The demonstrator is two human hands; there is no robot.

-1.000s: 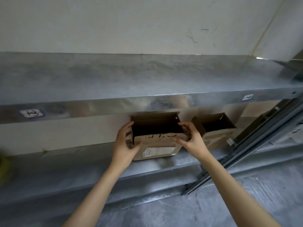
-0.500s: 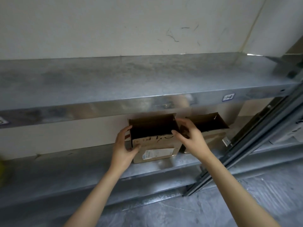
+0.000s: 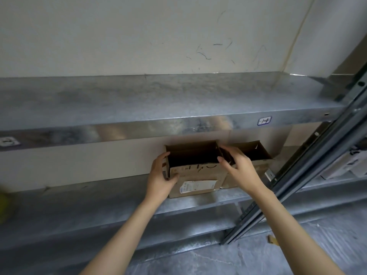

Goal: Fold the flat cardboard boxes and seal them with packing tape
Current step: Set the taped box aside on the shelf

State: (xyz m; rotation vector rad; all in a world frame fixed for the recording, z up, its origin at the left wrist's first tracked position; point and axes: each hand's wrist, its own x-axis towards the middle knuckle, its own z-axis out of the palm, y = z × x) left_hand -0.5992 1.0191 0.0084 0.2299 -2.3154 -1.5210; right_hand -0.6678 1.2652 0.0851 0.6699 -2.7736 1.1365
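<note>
The open-topped brown cardboard box with a white shipping label (image 3: pixel 196 173) stands on the lower galvanised metal shelf (image 3: pixel 99 205), near its right end and close under the upper galvanised shelf (image 3: pixel 158 100). The left hand (image 3: pixel 160 175) has its grip round the box's front left corner, thumb on the front face and fingers curled round the side. The right hand (image 3: pixel 238 169) pinches the top of the right wall, its fingers hooked into the narrow gap beside a second open brown cardboard box (image 3: pixel 250 153), which stands just beside the first.

From where I'm standing, the headroom looks like the main worry. If the box is lifted rather than slid forward, its rim could catch the underside of the upper shelf and crumple. The right-hand pinch is on a single thin wall, so a hard pull there may bend that wall inward instead of moving the box. With fingers wedged between the two boxes, the neighbour could be dragged or tipped toward the grey steel upright (image 3: pixel 317 165).

Whether the bottom is taped I can't tell. If it isn't, the base may sag open once it leaves the shelf. I see no packing tape anywhere near, so sealing can't happen here.
</note>
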